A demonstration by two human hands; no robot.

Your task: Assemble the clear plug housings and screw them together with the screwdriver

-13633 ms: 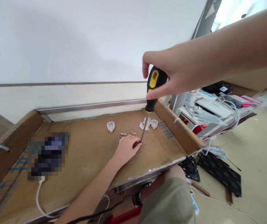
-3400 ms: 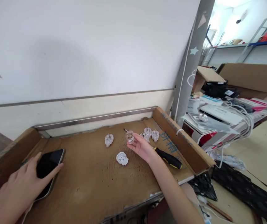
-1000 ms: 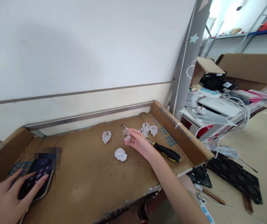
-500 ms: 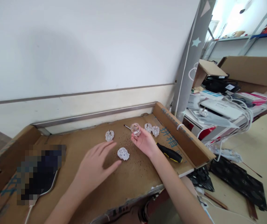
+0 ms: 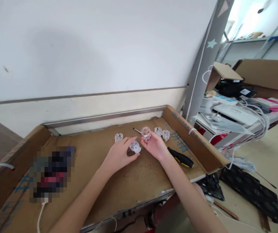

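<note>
Between the thumb and fingers of my left hand (image 5: 121,153) is a white plastic plug cover (image 5: 135,147), raised off the cardboard. My right hand (image 5: 155,145) pinches a clear plug part (image 5: 145,133) with metal pieces inside, just right of the cover. The two parts are apart. Behind my left fingers a clear plug piece with pins (image 5: 119,137) lies on the cardboard. Two more pinned pieces, one (image 5: 157,130) beside the other (image 5: 165,135), lie beyond my right hand. A black and yellow screwdriver (image 5: 181,158) lies partly under my right wrist, its tip showing behind the held part.
A cardboard tray (image 5: 97,142) with raised sides covers the work surface, and small dark screws or bits are scattered in its middle. A blurred-out phone (image 5: 53,173) with a white cable lies at left. To the right stands a cluttered table (image 5: 226,132) with boxes and cables.
My left hand has moved right and closed on the white cover, lifting it off the cardboard towards my right hand. My right hand still holds the clear part. The view has shifted slightly.
</note>
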